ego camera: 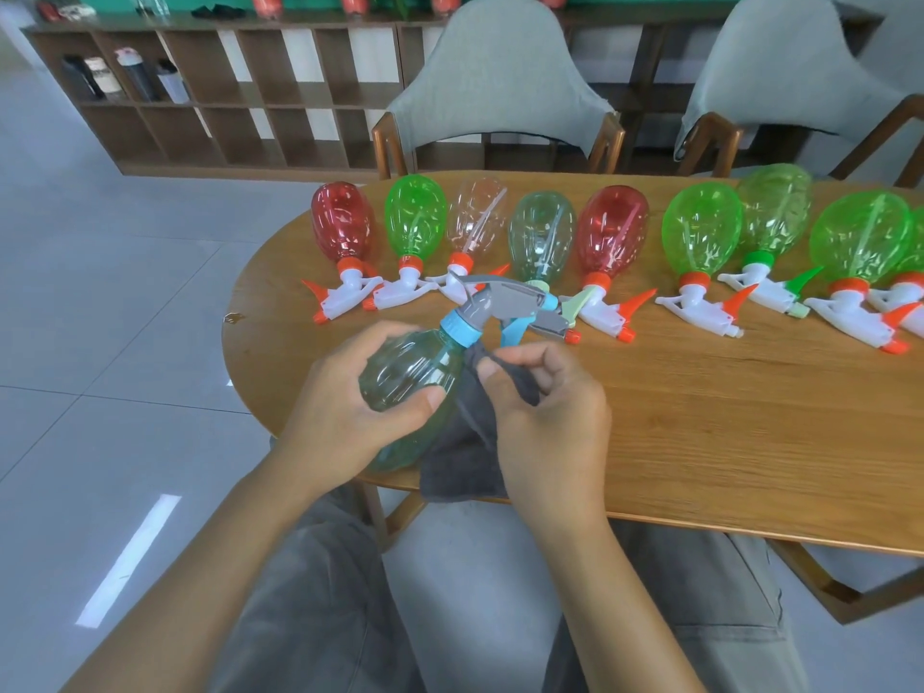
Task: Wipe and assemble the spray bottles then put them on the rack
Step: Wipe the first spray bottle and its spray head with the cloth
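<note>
— What surrounds the scene?
— An oval wooden table [700, 417] on pale grey floor tiles [100, 292], two grey upholstered chairs [500, 87] behind.
— And beyond?
— A low brown cubby shelf [240, 92] against a green wall [310, 0].

A wooden table [700, 442] with a rounded end stood on a pale tiled floor [100, 292]. Behind the table, two grey upholstered chairs [500, 87] with wooden arms faced it, one near the middle and one [780, 67] toward the right. Beyond the table, to the left, a dark brown cubby shelf [240, 97] ran along the wall, with several drink bottles [130, 77] in one upper-left compartment.
</note>
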Motion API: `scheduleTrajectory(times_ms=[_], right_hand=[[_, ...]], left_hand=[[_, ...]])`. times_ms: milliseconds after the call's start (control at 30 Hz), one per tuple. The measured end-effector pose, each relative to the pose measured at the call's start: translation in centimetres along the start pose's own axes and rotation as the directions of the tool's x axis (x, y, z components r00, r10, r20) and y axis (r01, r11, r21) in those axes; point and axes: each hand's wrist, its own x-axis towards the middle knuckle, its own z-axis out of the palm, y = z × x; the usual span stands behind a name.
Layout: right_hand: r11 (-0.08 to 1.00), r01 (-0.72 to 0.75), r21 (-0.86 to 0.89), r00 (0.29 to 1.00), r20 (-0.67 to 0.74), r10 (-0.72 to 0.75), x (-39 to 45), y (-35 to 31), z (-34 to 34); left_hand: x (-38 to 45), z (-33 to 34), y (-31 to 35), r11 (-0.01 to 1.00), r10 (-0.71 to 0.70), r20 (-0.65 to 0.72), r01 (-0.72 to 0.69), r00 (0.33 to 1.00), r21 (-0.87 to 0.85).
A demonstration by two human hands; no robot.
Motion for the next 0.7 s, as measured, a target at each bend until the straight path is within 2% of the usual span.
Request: scheduleTrajectory(times_ms=[133,233,400,500,567,700], right_hand=[[0.99,-0.021,0.138,0.976,-0.213,0.051,0.7,-0.7,-0.2],[0.994,-0.033,0.105,0.983,-0.177,0.052,0.8,-1.0,0.0],[0.997,0.038,0.072,0.999,-0.016,-0.037,-0.1,-0.4,0.1],[0.999,0.037,0.038,0.998,0.052,-0.039,-0.6,0.4,0.2],[0.999,0.03,0.044,0.999,0.033,-0.032,-0.5,0.5,0.1],[0.984,0.101,0.147,0.989,-0.124,-0.084,0.8,-0.2,-0.8]], left_hand=[[-0.1,0.1,0.2,1.0,0.004,0.045,-0.004,0.999,-0.002],[0.0,-0.1,0.2,1.0,0.0,0.053,0.0,0.999,0.009],[-0.2,-0.2,0.2,1.0,-0.004,0.034,0.004,0.999,-0.011],[-0.4,-0.1,0.2,1.0,0.001,0.021,0.0,1.0,-0.02],[-0.5,0.0,0.3,1.0,-0.009,0.018,0.009,1.0,-0.01],[-0.6,0.3,0.6,0.999,-0.02,0.033,0.019,0.999,0.041]])
